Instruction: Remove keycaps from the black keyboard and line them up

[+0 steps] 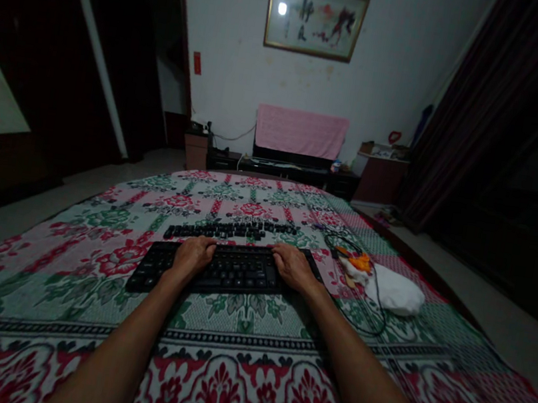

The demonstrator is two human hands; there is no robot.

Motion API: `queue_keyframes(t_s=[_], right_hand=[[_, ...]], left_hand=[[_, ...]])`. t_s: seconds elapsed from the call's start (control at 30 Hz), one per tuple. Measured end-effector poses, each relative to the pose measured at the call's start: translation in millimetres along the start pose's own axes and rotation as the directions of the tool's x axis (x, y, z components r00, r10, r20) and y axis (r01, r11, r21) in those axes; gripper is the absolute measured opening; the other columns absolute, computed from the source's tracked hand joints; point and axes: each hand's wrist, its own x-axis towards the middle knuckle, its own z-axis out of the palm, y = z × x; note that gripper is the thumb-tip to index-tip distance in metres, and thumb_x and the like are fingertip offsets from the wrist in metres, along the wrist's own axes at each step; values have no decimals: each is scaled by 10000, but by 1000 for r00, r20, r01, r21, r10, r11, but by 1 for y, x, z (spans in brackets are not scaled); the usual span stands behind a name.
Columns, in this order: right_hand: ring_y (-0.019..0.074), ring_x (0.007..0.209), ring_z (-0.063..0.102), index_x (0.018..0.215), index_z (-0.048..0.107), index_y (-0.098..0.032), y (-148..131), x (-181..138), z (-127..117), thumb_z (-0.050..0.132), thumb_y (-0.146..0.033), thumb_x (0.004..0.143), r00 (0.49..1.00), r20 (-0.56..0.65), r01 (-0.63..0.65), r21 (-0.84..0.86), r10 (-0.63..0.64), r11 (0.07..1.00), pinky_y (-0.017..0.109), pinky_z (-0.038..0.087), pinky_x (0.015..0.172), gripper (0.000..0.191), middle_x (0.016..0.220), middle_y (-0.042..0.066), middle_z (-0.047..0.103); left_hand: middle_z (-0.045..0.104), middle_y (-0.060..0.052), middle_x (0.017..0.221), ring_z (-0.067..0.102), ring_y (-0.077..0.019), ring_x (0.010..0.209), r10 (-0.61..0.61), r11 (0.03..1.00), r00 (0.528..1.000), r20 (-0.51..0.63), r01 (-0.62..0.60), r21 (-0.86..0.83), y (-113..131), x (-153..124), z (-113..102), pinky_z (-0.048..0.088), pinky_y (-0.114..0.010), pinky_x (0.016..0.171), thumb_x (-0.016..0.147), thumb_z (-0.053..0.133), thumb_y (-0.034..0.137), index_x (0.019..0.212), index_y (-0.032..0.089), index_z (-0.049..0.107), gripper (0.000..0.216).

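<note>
A black computer keyboard (238,274) lies flat on a patterned cloth in front of me. My left hand (194,256) rests over its upper left part, fingers curled at the far edge and thumb close to them. Over the upper right part, my right hand (295,269) is closed in much the same way at the far edge. The undersides of both hands' fingers are hidden. Just beyond the keyboard, several loose black keycaps (231,230) lie in uneven rows on the cloth.
To the right are a white cloth bundle (397,291), an orange item (359,262) and a looped black cable (380,312). The red, green and white tablecloth (231,384) covers the table. A low cabinet (342,184) stands by the far wall, with a pink cloth (301,132) above it.
</note>
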Motion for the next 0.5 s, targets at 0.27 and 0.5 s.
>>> queue_keyframes(t_s=[0.27, 0.5], right_hand=[[158, 949, 556, 1031, 606, -220, 16, 57, 10, 427, -257, 781, 978, 140, -144, -84, 155, 986, 224, 384, 825, 310, 1006, 34, 634], [172, 955, 555, 1066, 581, -213, 25, 87, 31, 447, -248, 764, 969, 147, -187, -104, 201, 977, 247, 388, 829, 333, 1007, 52, 631]], left_hand=[[637, -35, 997, 556, -188, 951, 4, 1000, 1000, -10, -4, 1, 1, -1, 1, 397, -272, 849, 782, 357, 315, 1011, 246, 609, 347], [642, -38, 970, 566, -191, 918, -9, 1000, 1000, -14, 9, 11, 2, -2, 2, 417, -281, 815, 780, 364, 316, 994, 244, 612, 335]])
